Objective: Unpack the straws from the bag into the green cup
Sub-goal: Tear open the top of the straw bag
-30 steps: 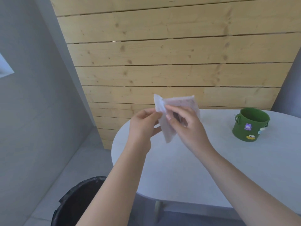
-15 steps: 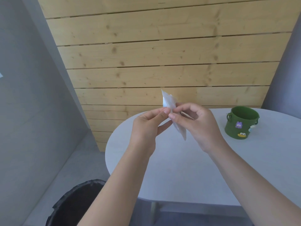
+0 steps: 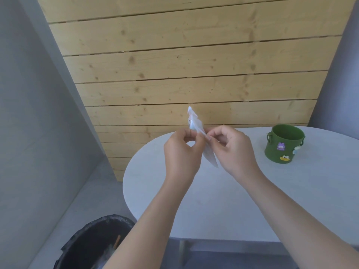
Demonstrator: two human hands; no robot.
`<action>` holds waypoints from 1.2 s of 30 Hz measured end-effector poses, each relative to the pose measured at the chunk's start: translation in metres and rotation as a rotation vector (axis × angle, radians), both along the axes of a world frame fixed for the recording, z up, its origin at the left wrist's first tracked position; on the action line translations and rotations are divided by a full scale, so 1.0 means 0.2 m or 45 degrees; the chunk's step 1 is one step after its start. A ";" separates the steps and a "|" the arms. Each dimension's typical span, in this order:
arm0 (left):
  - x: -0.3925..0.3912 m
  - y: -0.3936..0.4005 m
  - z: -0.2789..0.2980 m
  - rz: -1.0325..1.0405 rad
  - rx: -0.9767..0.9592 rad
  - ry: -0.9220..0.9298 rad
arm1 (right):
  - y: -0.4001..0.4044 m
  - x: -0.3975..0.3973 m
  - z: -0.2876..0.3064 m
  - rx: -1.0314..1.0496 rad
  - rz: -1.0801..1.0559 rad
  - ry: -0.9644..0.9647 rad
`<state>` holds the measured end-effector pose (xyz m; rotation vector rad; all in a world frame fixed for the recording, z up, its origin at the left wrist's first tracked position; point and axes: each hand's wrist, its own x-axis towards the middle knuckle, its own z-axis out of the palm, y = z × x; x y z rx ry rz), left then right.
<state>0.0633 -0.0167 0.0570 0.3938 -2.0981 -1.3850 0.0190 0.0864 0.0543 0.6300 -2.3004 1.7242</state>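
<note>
Both hands, left hand (image 3: 181,152) and right hand (image 3: 232,150), pinch the bag (image 3: 196,126) edge between them, opening it; next, pull apart, toward the green cup (image 3: 283,144) beyond the right grip.

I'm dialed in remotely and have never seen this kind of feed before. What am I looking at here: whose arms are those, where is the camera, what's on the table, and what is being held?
There is no machine here. The arms belong to a person, and the one camera sits on their head, looking forward and down, so you see what they see. The left hand and right hand pinch a small clear plastic bag between them, held up edge-on above the white table. Its contents are too blurred to make out. The green cup, decorated with small cartoon charms, stands upright on the table to the right, apart from the hands. Below left, on the floor, is a bin with a black liner. Behind is a wooden plank wall.
</note>
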 end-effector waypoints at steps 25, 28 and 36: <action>-0.17 0.03 0.00 -0.631 -0.728 0.279 | 0.32 -0.08 0.12 -0.186 0.072 -0.156; -0.18 0.06 0.00 -0.552 -0.709 0.405 | 0.39 -0.11 0.12 -0.234 0.033 -0.189; -0.22 0.07 0.02 -0.588 -0.674 0.267 | 0.44 -0.11 0.10 -0.219 0.060 -0.101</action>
